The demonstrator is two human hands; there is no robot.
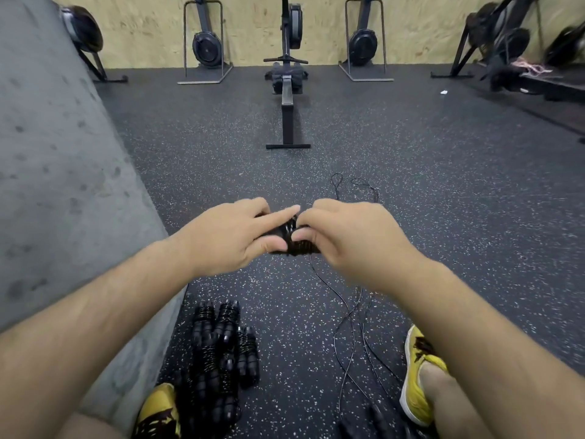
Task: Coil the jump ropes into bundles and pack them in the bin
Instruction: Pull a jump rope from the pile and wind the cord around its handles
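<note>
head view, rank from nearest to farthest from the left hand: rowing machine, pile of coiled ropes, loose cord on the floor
From the left hand:
1. Loose cord, on the floor to its right.
2. Pile of coiled ropes, below, by the wall.
3. Rowing machine, far ahead.

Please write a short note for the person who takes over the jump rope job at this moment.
Left hand and right hand: both grip one half-wound black rope bundle above the floor.
Its loose cord trails on the floor toward the right shoe.
Done: a pile of finished bundles lies by the grey wall.
Left: finish this coil and pack everything. No bin is in view.
</note>
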